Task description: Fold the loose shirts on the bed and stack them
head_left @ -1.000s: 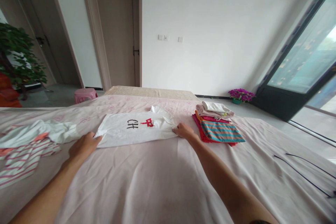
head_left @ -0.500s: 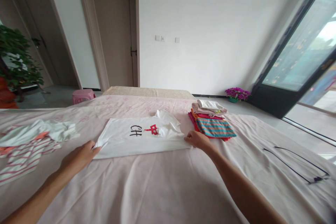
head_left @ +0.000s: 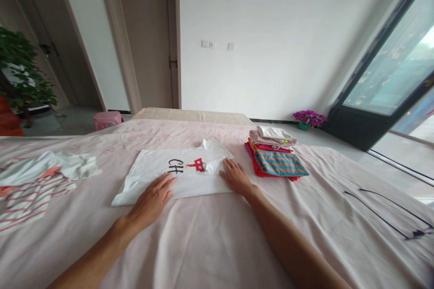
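Observation:
A white T-shirt (head_left: 196, 185) with black letters and a red print lies folded lengthwise on the pink bed sheet (head_left: 200, 239). My left hand (head_left: 154, 198) rests with fingers stretched out on the shirt's near part, just below the black letters. At the shirt's right end, my right hand (head_left: 237, 178) lies flat with its fingers apart, close to the sleeve area. Neither hand grips the cloth. Some fabric near the red print is bunched up.
Right of the shirt stands a stack of folded clothes (head_left: 276, 156), a striped piece at its front. Loose clothes (head_left: 44, 185) lie in a heap at the left. Black-framed glasses (head_left: 383, 212) rest on the sheet at far right. A pink stool (head_left: 107, 120) stands beyond the bed.
Both hands have let go of the shirt's near corners and moved inward onto it, fingers now spread. The shirt's near left corner has dropped flat onto the sheet.

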Available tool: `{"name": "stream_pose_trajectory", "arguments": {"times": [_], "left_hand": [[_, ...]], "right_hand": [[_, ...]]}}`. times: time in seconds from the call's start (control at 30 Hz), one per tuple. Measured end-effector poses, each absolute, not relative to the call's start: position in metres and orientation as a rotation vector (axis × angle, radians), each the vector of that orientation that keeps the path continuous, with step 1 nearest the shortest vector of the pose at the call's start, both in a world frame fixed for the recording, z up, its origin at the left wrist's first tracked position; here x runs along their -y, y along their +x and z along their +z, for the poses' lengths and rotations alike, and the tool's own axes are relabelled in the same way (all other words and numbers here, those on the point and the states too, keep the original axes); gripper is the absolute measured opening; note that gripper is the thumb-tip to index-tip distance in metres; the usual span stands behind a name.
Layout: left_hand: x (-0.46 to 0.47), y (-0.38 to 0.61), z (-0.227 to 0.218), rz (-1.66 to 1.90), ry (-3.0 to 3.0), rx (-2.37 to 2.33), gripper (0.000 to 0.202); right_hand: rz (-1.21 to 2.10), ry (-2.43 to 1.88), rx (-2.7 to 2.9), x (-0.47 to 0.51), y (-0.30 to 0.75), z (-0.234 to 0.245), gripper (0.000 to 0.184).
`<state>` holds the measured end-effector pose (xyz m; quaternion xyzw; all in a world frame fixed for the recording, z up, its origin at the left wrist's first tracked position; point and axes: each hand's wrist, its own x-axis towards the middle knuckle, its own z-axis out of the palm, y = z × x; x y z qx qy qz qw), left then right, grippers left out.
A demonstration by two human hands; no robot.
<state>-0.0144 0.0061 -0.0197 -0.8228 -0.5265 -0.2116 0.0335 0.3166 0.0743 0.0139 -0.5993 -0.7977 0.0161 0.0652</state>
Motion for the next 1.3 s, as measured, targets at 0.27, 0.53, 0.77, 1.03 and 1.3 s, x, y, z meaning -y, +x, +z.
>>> {"name": "stream_pose_trajectory", "arguments": {"times": [0.27,0.53,0.77,1.03,1.3], "left_hand": [[-0.004,-0.028,-0.025,-0.419,-2.435,1.669,0.051],[-0.011,-0.068,-0.024,-0.257,-2.288,1.874,0.059],[-0.013,-0.091,-0.022,-0.171,-1.997,2.150,0.060],[-0.005,-0.073,-0.012,-0.433,-1.962,1.857,0.052],[-0.011,-0.053,-0.017,-0.459,-2.491,1.632,0.054]], "right_hand": [[-0.071,-1.949,2.398,-0.081,0.325,0.005,0.063],[-0.083,-1.987,2.435,-0.079,0.328,0.008,0.062],[-0.061,-1.969,2.409,-0.081,0.330,0.003,0.062],[-0.045,-1.987,2.333,-0.078,0.327,0.001,0.063],[-0.157,-1.536,2.529,-0.061,0.313,0.015,0.058]]}}
